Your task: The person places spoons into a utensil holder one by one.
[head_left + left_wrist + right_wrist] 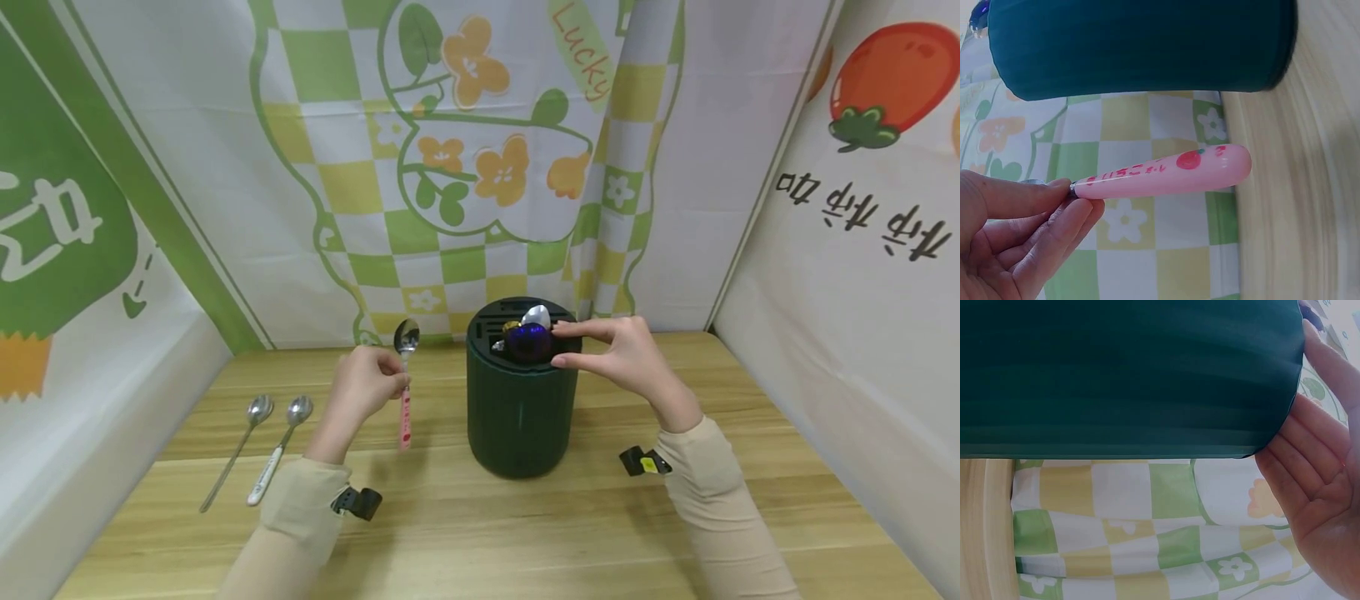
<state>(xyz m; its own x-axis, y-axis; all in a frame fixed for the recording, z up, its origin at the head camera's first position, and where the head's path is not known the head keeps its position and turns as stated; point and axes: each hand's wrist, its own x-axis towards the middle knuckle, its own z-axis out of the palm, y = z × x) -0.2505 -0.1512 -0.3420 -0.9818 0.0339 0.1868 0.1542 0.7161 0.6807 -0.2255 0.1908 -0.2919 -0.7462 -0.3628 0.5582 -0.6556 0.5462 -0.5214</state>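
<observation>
My left hand [367,382] pinches a spoon [406,408] with a pink handle near where the handle meets the metal. The spoon stands nearly upright, bowl up, left of a dark green ribbed utensil holder [521,425]. In the left wrist view, red fruit and lettering show on the pink handle [1172,176]. Out of the holder's slotted black top rise a silver spoon bowl [537,315], a shiny blue-purple one [528,342] and a partly hidden gold one [511,326]. My right hand [626,354] rests at the holder's right rim, fingers fairly straight, tips beside the blue-purple bowl.
Two more spoons lie on the wooden table [465,533] at the left: an all-metal one [238,454] and one with a white handle [267,475]. A checked green and yellow curtain [450,250] hangs behind the holder. White printed walls flank both sides.
</observation>
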